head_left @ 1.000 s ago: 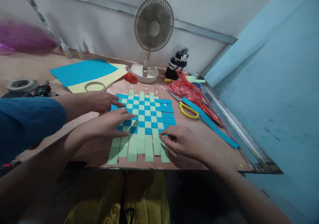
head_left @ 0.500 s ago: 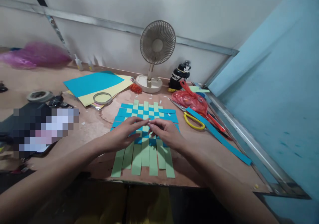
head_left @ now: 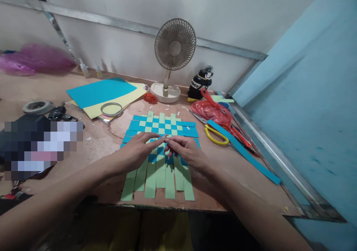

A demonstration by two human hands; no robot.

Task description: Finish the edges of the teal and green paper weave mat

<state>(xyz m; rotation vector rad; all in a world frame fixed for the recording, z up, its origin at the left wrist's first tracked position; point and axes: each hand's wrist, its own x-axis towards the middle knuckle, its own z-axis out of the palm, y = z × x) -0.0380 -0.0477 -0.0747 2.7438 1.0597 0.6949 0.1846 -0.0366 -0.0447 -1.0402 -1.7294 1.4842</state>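
The left hand [head_left: 136,147] is loosely spread, touching the fingertips of the right hand [head_left: 189,150]; whether the right pinches anything, I cannot tell. Below both lies the woven paper mat [head_left: 161,126], partly hidden. Right of the right hand are scissors [head_left: 206,126] and a blue strip [head_left: 245,151]; beyond both hands, a fan [head_left: 175,47] stands on the desk [head_left: 97,143].

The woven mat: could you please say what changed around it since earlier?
The right hand moved inward from the near right corner, the left hand shifted rightward, and they meet over the woven mat. Another person's blue-sleeved arm is gone. Scissors and fan stayed put.
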